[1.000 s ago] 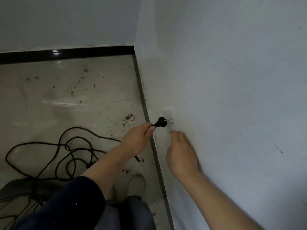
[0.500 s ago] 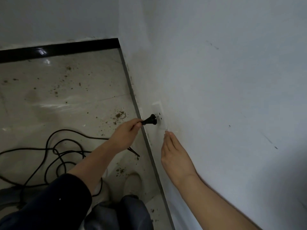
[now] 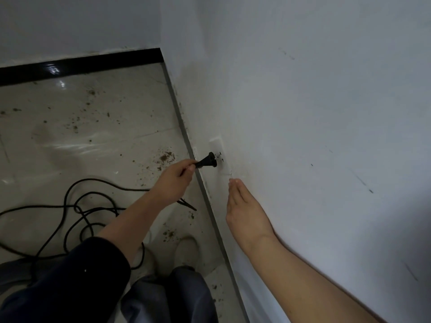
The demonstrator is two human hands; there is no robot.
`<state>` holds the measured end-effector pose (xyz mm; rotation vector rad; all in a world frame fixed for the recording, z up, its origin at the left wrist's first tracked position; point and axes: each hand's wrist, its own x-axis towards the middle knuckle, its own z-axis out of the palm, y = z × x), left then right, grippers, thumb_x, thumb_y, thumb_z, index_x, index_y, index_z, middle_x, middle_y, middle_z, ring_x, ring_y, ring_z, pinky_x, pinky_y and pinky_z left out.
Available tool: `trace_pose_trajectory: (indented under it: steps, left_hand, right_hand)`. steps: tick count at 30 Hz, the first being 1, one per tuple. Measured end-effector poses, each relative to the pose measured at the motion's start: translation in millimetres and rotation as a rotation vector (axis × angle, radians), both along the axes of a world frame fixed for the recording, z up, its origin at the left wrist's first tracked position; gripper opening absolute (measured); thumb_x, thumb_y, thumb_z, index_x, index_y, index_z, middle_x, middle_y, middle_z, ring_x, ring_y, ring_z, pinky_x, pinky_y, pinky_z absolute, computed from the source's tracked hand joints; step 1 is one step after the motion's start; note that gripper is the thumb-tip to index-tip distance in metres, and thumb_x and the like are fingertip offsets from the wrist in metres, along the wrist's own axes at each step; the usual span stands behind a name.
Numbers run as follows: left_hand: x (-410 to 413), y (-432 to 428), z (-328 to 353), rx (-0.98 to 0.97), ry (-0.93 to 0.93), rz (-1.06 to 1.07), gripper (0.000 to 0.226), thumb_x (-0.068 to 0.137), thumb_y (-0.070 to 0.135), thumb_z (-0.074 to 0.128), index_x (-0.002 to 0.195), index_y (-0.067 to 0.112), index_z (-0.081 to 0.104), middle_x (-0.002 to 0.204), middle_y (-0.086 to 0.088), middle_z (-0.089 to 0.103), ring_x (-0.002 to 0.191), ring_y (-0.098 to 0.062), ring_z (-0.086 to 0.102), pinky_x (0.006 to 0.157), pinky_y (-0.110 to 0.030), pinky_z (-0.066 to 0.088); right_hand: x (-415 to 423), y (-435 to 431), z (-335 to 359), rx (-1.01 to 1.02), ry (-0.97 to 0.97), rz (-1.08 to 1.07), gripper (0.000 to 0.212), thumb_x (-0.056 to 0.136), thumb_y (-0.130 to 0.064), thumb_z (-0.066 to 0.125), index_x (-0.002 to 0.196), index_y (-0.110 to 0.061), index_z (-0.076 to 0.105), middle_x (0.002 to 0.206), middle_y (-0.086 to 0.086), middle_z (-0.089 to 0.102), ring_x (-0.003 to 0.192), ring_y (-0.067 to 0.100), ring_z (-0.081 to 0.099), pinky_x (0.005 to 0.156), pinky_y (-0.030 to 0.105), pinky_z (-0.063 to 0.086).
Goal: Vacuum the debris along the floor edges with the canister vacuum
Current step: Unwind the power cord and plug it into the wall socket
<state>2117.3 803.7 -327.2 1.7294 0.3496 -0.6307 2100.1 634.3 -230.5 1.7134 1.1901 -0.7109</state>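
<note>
My left hand (image 3: pixel 173 183) pinches the black plug (image 3: pixel 207 162) by its rear end, with the prongs at the white wall socket (image 3: pixel 220 157) low on the right wall. My right hand (image 3: pixel 245 213) lies flat against the wall just below the socket, fingers straight. The plug's black cord (image 3: pixel 77 206) trails in loose loops over the tiled floor to the left. Brown debris (image 3: pixel 166 157) is scattered along the floor edge near the socket and across the tiles. The canister vacuum is not clearly in view.
A grey baseboard strip (image 3: pixel 186 136) runs along the right wall, and a black baseboard (image 3: pixel 81 64) lines the far wall. My shoe (image 3: pixel 186 250) and trouser legs stand close to the right wall at the bottom. More crumbs (image 3: pixel 169 234) lie near my shoe.
The view shifted slightly. My left hand has held the plug at the socket throughout. My right hand slid a little lower on the wall and flattened.
</note>
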Motion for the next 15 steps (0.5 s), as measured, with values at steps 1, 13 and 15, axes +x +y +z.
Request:
trace_pose_trajectory:
  steps: [1, 13, 15]
  left_hand:
    - [0.4, 0.0, 0.5, -0.002, -0.002, 0.006, 0.024, 0.106, 0.019, 0.035, 0.113, 0.022, 0.058, 0.067, -0.003, 0.043, 0.055, -0.011, 0.037, 0.048, -0.014, 0.030]
    - [5.9, -5.9, 4.2, 0.004, 0.010, 0.001, 0.024, 0.106, 0.020, 0.035, 0.111, 0.021, 0.058, 0.071, -0.005, 0.045, 0.063, -0.015, 0.040, 0.054, -0.022, 0.032]
    - [7.3, -8.5, 4.0, -0.012, 0.038, -0.017, 0.026, 0.106, 0.019, 0.033, 0.109, 0.020, 0.058, 0.069, -0.002, 0.044, 0.060, -0.014, 0.038, 0.057, -0.027, 0.030]
  right_hand:
    - [0.1, 0.4, -0.4, 0.003, -0.005, -0.012, 0.063, 0.104, -0.029, 0.028, 0.148, 0.010, 0.006, 0.155, 0.032, 0.005, 0.144, 0.046, 0.003, 0.115, 0.054, -0.009]
    - [1.5, 1.3, -0.8, 0.003, -0.023, -0.045, 0.061, 0.104, -0.029, 0.027, 0.149, 0.008, 0.008, 0.156, 0.030, 0.008, 0.145, 0.044, 0.005, 0.116, 0.054, -0.008]
    - [0.8, 0.8, -1.9, 0.003, -0.027, -0.037, 0.062, 0.104, -0.030, 0.027, 0.149, 0.007, 0.008, 0.156, 0.030, 0.007, 0.145, 0.044, 0.004, 0.116, 0.054, -0.008]
